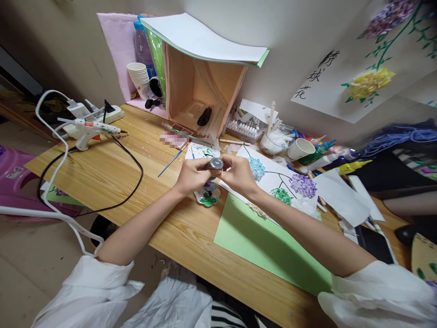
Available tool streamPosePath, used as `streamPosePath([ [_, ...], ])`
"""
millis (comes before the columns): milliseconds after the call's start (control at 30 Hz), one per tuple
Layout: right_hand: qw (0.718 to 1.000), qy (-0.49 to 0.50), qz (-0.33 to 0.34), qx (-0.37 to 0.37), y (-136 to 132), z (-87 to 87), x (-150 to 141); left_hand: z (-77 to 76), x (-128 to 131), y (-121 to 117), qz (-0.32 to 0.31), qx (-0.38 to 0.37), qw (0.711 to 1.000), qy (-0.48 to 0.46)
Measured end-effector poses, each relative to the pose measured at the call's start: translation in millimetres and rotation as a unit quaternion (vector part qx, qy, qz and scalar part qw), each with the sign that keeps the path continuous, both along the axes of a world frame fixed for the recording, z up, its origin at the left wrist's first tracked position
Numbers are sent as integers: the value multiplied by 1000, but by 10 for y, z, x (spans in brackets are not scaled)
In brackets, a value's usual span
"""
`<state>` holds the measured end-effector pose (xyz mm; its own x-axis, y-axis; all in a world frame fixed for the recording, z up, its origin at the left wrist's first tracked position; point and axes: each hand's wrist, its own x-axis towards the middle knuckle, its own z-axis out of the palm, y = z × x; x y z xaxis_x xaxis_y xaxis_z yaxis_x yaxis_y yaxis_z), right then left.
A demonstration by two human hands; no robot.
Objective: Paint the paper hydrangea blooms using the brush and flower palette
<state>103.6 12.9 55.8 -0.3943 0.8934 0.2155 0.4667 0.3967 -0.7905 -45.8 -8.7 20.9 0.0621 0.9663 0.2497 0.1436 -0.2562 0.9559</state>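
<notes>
Table (184, 228) bears palette (207, 197), brush (172, 160) near left hand (193, 176).

I read this as a craft corner; whether it sits in a home or a studio, I can't tell. A wooden desk (177, 230) crosses the middle of the frame, with a paint palette (209, 200) near its centre. I see a glue gun (83, 131) at left, squeeze bottles (321, 155) right of centre, and a flower poster (344, 98) on the wall (290, 27) at upper right.
</notes>
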Motion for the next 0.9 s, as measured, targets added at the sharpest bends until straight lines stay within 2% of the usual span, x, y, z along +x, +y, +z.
streamPosePath([
  [167, 1000, 4, 3, -15, 17, 13, 17, 20, 5, 12, -20, -25, 999, -21],
  [367, 996, 67, -13, -48, 16, 29, 80, 105, -39, 51, -74, -29, 995, -55],
  [467, 984, 126, -51, -118, 37, 7, 170, 119, -153, 129, -40, -12, 995, -85],
  [567, 942, 227, -78, -234, 33, -13, 322, 97, -286, 203, 53, -7, 996, -77],
  [667, 858, 364, -125, -341, -3, -37, 494, 91, -299, 210, 88, -11, 996, -8],
  [733, 807, 433, -162, -368, -18, -63, 586, 133, -170, 181, 48, -30, 997, 60],
  [767, 790, 458, -169, -371, -18, -79, 620, 172, -61, 166, 14, -40, 996, 85],
  [833, 776, 497, -161, -354, -1, -108, 664, 277, 228, 147, -65, -40, 993, 89],
  [900, 778, 515, -144, -330, 25, -122, 693, 398, 560, 162, -98, -24, 993, 63],
])
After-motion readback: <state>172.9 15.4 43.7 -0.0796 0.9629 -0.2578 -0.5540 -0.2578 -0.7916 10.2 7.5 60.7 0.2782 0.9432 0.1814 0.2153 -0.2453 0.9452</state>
